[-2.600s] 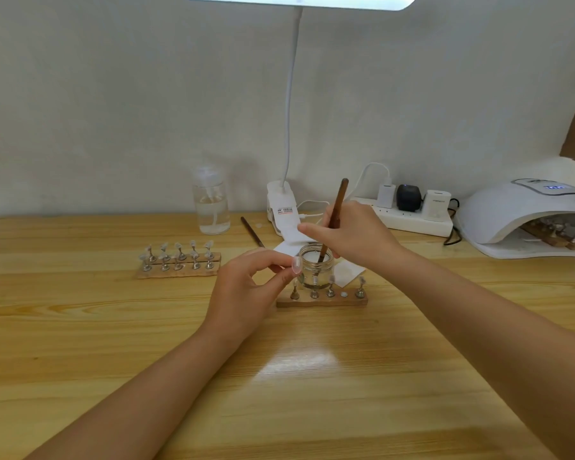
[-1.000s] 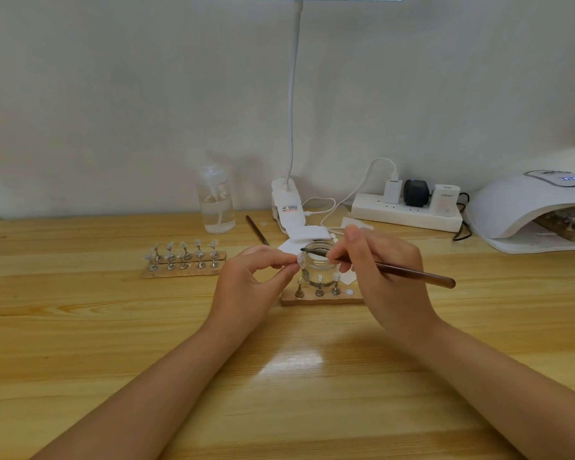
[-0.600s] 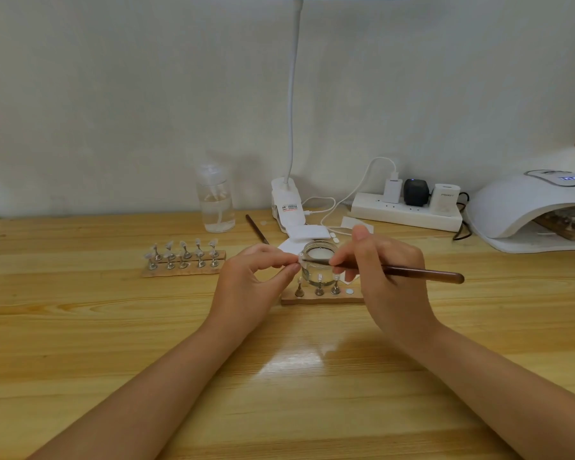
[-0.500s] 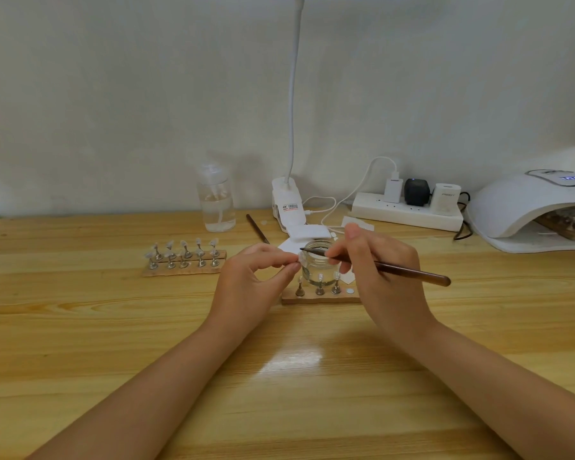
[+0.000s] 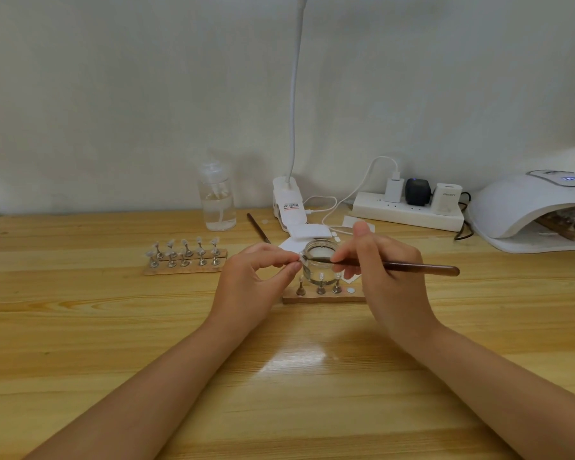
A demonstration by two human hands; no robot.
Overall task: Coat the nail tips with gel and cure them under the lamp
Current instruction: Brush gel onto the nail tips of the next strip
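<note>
A pale wooden plank table (image 5: 80,327) is carrying everything, with a white domed curing lamp (image 5: 525,210) sitting at its far right edge, its display lit and a rack showing inside its mouth. A clear plastic pump bottle (image 5: 217,200) is standing near the wall. Left of centre, a wooden strip holder with two rows of metal stands (image 5: 185,260) is holding clear tips. Nearer, a second wooden strip holder (image 5: 322,295) is lying just in front of a small clear glass jar (image 5: 320,265).

The right hand (image 5: 382,277) is gripping a long dark-brown wooden brush (image 5: 412,267) near its front end, fingers curled round it, the handle lying almost level and the bristles reaching left over the jar. The left hand (image 5: 256,280) is pinching a tiny clear nail tip (image 5: 302,257) between thumb and forefinger, just beside the jar's left rim, where the bristles are meeting it.

The tip is probably featherlight, thin and springy, and likely getting slick once wet with gel, so it is best held from below or by its edges, leaving the upper face free. Squeezing hard could flick it away.
</note>
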